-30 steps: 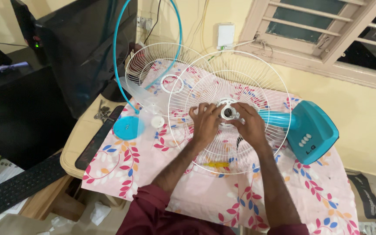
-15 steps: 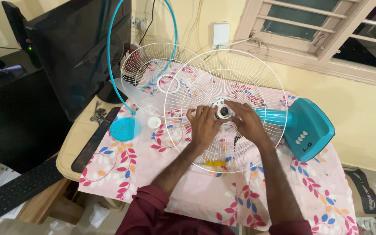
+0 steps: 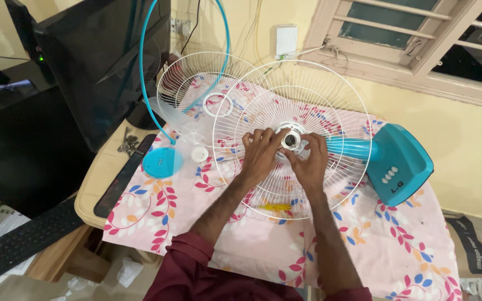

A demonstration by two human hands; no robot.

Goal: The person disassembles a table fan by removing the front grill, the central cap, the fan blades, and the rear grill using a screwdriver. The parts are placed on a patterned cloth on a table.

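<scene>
Evidently both hands worked the hub of the round white wire fan guard (image 3: 263, 184), which lay on the floral cloth-covered table (image 3: 408, 245): left hand (image 3: 262, 149) and right hand (image 3: 310, 160) pinched the small central ring (image 3: 291, 139), probably tightening it against the teal fan body (image 3: 400, 164).

White wire fan guard (image 3: 274, 184) on a pink tablecloth (image 3: 397, 251) with red, blue and orange leaf print; teal fan base (image 3: 400, 161) right; black monitor (image 3: 101, 61) far left.
</scene>
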